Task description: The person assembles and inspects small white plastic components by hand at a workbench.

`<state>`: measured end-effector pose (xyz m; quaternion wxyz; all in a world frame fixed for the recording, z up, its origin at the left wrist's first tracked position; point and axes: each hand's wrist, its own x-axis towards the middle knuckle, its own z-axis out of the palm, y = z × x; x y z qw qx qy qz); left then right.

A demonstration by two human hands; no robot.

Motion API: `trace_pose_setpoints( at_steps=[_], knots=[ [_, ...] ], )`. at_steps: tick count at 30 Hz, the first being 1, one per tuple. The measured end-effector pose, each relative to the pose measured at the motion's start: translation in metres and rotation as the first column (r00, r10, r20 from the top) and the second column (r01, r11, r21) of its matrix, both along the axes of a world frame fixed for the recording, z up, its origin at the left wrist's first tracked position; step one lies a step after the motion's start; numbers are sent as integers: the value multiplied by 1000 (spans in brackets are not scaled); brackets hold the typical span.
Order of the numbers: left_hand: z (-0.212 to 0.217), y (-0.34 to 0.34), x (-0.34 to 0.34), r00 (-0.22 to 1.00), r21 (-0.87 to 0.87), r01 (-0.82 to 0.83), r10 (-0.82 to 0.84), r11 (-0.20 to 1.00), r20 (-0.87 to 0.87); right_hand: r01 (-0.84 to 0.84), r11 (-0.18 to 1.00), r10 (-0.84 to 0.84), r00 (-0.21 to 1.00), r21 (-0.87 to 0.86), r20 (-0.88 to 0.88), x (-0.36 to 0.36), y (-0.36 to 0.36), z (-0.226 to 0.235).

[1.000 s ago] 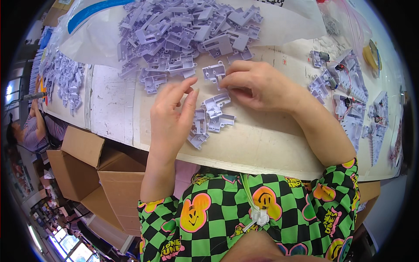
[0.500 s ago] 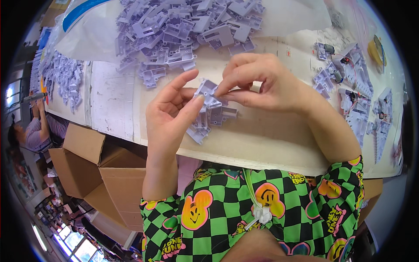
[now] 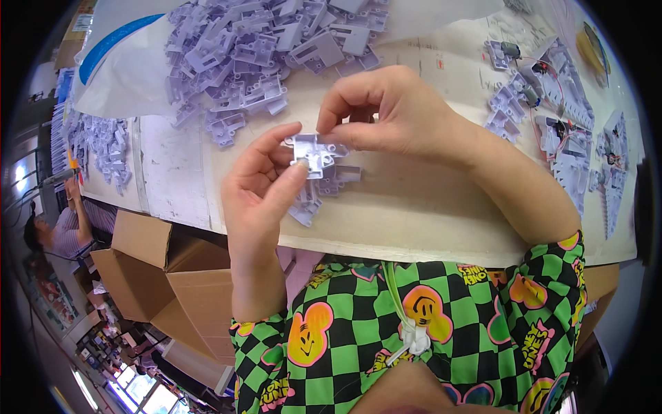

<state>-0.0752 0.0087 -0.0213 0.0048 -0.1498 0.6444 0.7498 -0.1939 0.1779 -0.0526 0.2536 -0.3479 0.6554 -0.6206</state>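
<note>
A pale white plastic housing part (image 3: 314, 157), with small posts and recesses, is gripped between the thumb and fingers of my left hand (image 3: 258, 183). It is held above the table with its hollow side showing. My right hand (image 3: 396, 114) has thumb and forefinger pinched together at the part's upper right edge. Whatever those fingertips hold, if anything, is too small to make out. Just below the held part, several similar loose plastic parts (image 3: 305, 209) lie on the table, partly hidden by my left hand.
A big heap of pale plastic parts (image 3: 255, 52) covers the far table (image 3: 414, 207). Assemblies with motors and red wires (image 3: 562, 131) lie at the right. Another pile of small parts (image 3: 103, 148) is at the far left, near a person (image 3: 65, 224). An open cardboard box (image 3: 148, 276) stands below the table edge.
The held part has been tipped so its hollow face shows more fully. My right fingertips have shifted from its middle to its upper edge. The whole view has moved slightly.
</note>
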Motion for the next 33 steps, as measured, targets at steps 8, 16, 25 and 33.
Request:
trace_pose_setpoints(
  at_steps=[8, 16, 25, 33],
  knots=[
    [-16, -41, -25, 985, -881, -138, -34, 452, -172, 128, 980, -6, 777, 149, -629, 2, 4, -22],
    [-33, -51, -42, 962, -980, -196, -185, 42, -200, 24, 991, 61, 808, 135, -585, 6, 2, -16],
    [-10, -29, -29, 886, -951, -288, -348, 109, -308, 170, 985, -173, 981, 35, 92, 2, -3, -11],
    [-6, -24, -24, 831, -882, -326, -342, 341, -439, 25, 998, 11, 787, -49, 617, -3, -1, 1]
  ],
)
